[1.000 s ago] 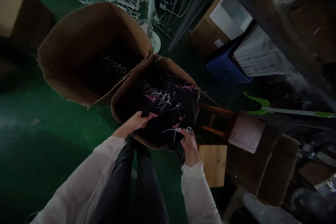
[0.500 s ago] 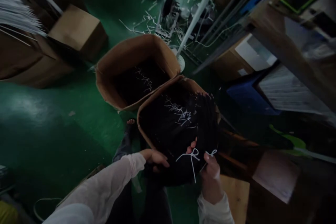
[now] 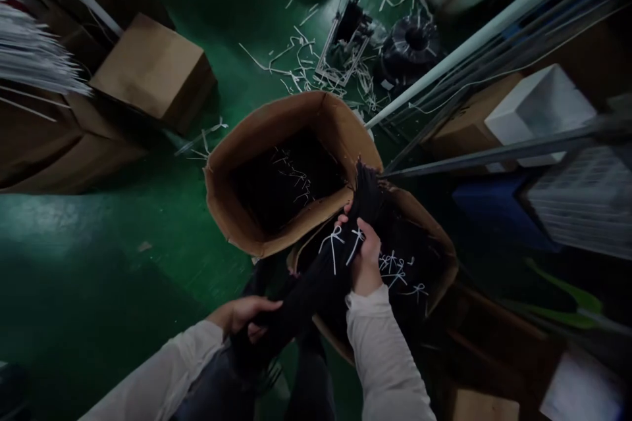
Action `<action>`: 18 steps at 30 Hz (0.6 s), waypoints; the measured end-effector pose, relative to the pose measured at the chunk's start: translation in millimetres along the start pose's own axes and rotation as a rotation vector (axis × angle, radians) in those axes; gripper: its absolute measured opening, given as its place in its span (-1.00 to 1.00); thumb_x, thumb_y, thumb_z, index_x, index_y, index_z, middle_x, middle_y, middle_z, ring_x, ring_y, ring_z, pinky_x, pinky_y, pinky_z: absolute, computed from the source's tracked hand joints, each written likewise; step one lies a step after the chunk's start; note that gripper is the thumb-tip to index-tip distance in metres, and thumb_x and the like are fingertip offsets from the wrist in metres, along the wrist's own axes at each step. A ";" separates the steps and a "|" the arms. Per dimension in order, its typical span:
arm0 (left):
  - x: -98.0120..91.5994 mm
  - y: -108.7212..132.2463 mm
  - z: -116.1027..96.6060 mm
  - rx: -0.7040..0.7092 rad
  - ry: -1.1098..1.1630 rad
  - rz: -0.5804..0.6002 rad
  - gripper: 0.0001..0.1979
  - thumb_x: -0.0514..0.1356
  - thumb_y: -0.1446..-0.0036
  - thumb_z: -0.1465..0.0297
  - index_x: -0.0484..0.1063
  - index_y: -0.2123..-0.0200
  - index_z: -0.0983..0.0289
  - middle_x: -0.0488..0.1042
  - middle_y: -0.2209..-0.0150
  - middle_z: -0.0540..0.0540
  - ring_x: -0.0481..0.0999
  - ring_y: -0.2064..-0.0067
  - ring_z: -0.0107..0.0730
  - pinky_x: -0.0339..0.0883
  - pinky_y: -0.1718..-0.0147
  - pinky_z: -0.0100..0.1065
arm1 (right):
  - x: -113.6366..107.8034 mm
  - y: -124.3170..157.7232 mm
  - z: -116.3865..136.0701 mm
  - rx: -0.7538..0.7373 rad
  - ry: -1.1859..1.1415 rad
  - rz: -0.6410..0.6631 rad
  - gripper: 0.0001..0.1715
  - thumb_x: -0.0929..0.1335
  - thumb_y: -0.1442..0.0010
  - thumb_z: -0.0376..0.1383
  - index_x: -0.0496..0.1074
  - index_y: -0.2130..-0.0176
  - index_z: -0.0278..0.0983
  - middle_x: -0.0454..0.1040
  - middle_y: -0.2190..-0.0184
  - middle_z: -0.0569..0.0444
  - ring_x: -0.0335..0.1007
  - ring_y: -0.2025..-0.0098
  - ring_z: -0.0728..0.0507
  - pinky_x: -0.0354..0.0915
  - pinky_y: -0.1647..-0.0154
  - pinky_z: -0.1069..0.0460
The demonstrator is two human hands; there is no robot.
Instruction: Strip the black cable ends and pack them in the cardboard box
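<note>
A long bundle of black wires (image 3: 307, 295), tied with white ties, runs slantwise across both hands; its far end has small reddish tips. My right hand (image 3: 366, 251) is closed around the upper part by the ties. Lower down, my left hand (image 3: 249, 313) grips the near end, thumb on top. Beneath the bundle stands a cardboard box (image 3: 444, 247) with more black tied bundles inside. A second cardboard box (image 3: 222, 217) adjoins it at the upper left, with similar bundles lying at its bottom. The bundle's far end overlaps the edges where the boxes meet.
White strips (image 3: 301, 56) litter the green floor beyond the boxes, beside a black coil (image 3: 412, 46). A slanting pole (image 3: 444, 66) and shelving stand at right with a white bin (image 3: 540, 108). Closed cardboard box (image 3: 153, 69) at left. A green-handled object (image 3: 567, 299) lies lower right.
The bundle has come up out of the right-hand box and swung left, both hands carrying it. The right hand has moved up and left, and the left hand has moved left. The view has shifted too.
</note>
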State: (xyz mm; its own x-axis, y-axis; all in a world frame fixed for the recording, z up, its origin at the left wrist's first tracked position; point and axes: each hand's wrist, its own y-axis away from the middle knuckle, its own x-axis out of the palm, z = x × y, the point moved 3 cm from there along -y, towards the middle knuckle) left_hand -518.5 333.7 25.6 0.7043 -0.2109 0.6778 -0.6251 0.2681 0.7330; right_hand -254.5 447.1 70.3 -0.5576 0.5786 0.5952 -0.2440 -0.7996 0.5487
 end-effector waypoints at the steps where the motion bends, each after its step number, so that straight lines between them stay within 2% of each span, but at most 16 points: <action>1: -14.1 12.5 -15.9 -0.033 -0.053 -0.040 -0.49 0.27 0.18 -0.04 0.32 0.68 0.32 0.06 0.87 -0.05 0.02 0.80 -0.51 -0.10 0.77 -0.42 | 13.8 -13.4 -2.3 -0.010 0.006 0.010 -0.59 0.36 0.00 -0.28 0.41 0.09 -0.16 0.46 0.32 0.14 0.40 0.37 -0.03 0.42 0.32 0.03; 3: -35.7 37.0 -51.1 -0.046 -0.121 -0.096 -0.46 0.26 0.19 -0.08 0.30 0.69 0.31 0.02 0.89 -0.06 0.01 0.81 -0.51 -0.10 0.78 -0.42 | 41.6 -36.1 -2.2 -0.040 0.014 0.036 -0.61 0.36 -0.01 -0.28 0.40 0.10 -0.16 0.47 0.31 0.13 0.40 0.36 -0.04 0.42 0.33 0.02; 6: -57.8 69.6 -104.0 -0.070 -0.162 -0.113 -0.46 0.25 0.19 -0.09 0.34 0.64 0.32 0.06 0.88 -0.05 0.02 0.80 -0.52 -0.10 0.78 -0.44 | 76.5 -71.1 3.7 -0.140 -0.023 0.059 -0.61 0.38 -0.01 -0.30 0.39 0.10 -0.14 0.47 0.23 0.14 0.41 0.33 -0.02 0.42 0.31 0.02; 9: -88.4 89.9 -154.9 -0.075 -0.202 -0.231 -0.48 0.28 0.18 -0.05 0.31 0.65 0.32 0.08 0.86 -0.04 0.04 0.79 -0.53 -0.08 0.77 -0.45 | 87.8 -124.8 0.6 -0.248 -0.035 0.019 -0.62 0.40 -0.01 -0.30 0.38 0.11 -0.16 0.47 0.16 0.14 0.41 0.30 -0.02 0.42 0.24 0.00; 12: -137.3 94.4 -203.0 0.010 -0.145 -0.531 -0.58 0.32 0.11 0.08 0.33 0.57 0.33 0.16 0.79 -0.05 0.06 0.76 -0.56 -0.08 0.75 -0.48 | 65.7 -195.3 -23.5 -0.250 0.123 -0.095 -0.59 0.37 -0.07 -0.16 0.34 0.08 -0.23 0.47 0.13 0.05 0.44 0.18 -0.08 0.40 0.14 -0.03; 14: -172.1 91.1 -229.0 0.136 -0.089 -0.728 -0.69 0.30 0.02 0.20 0.39 0.42 0.35 0.22 0.71 -0.06 0.11 0.72 -0.58 -0.10 0.74 -0.52 | 35.9 -234.3 -50.4 -0.164 0.417 -0.229 -0.45 0.30 -0.13 -0.03 0.26 -0.03 -0.27 0.44 0.06 -0.03 0.40 0.04 -0.11 0.37 0.08 -0.04; 16: -201.9 86.1 -244.2 0.251 -0.043 -0.876 -0.74 0.24 -0.07 0.27 0.38 0.27 0.35 0.26 0.65 -0.06 0.15 0.69 -0.60 -0.10 0.72 -0.55 | 5.2 -251.6 -82.9 -0.031 0.707 -0.326 -0.28 0.26 -0.14 0.05 0.15 -0.14 -0.33 0.36 -0.06 -0.13 0.27 -0.13 -0.14 0.30 -0.03 -0.05; 18: -222.0 82.5 -245.5 0.313 0.009 -0.966 -0.74 0.18 -0.14 0.29 0.34 0.17 0.35 0.29 0.61 -0.06 0.11 0.69 -0.64 -0.09 0.72 -0.57 | -15.9 -241.4 -116.7 0.068 0.835 -0.329 -0.20 0.28 -0.13 0.04 0.10 -0.18 -0.37 0.26 -0.15 -0.20 0.14 -0.22 -0.15 0.21 -0.12 -0.05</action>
State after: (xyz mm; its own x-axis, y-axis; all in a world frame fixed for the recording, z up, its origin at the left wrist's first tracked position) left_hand -643.9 633.4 -78.4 0.9567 -0.1996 -0.2117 0.1535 -0.2716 0.9501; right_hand -279.3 612.2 -140.1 -0.8695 0.4497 -0.2041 -0.4602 -0.5878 0.6654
